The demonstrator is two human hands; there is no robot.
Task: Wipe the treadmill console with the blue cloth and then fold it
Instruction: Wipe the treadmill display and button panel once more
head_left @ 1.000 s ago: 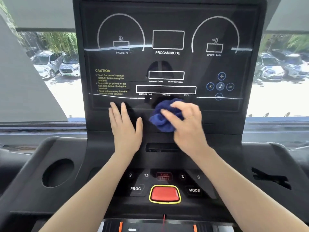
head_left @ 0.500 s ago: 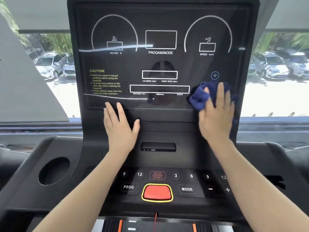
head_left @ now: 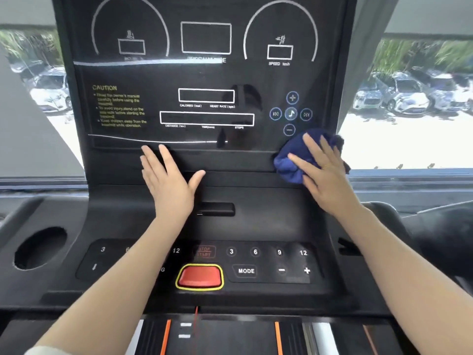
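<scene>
The black treadmill console [head_left: 204, 73] fills the view, its glossy screen marked with dials, boxes and yellow caution text. A bunched blue cloth [head_left: 289, 162] lies against the screen's lower right corner, just under the round music buttons. My right hand [head_left: 322, 172] presses flat on the cloth with straight, spread fingers. My left hand [head_left: 169, 178] rests flat on the ledge below the screen, left of centre, fingers straight and thumb out.
Below the hands lies a button panel with a red stop button [head_left: 200, 276], number keys and a MODE key [head_left: 246, 270]. A round cup holder [head_left: 39, 248] sits at the left. Windows on both sides show parked cars. The belt deck lies at the bottom edge.
My right hand swept the cloth from the centre of the screen's lower edge to its lower right corner, then slightly down. The left hand stayed in place. The view tilted downward.
</scene>
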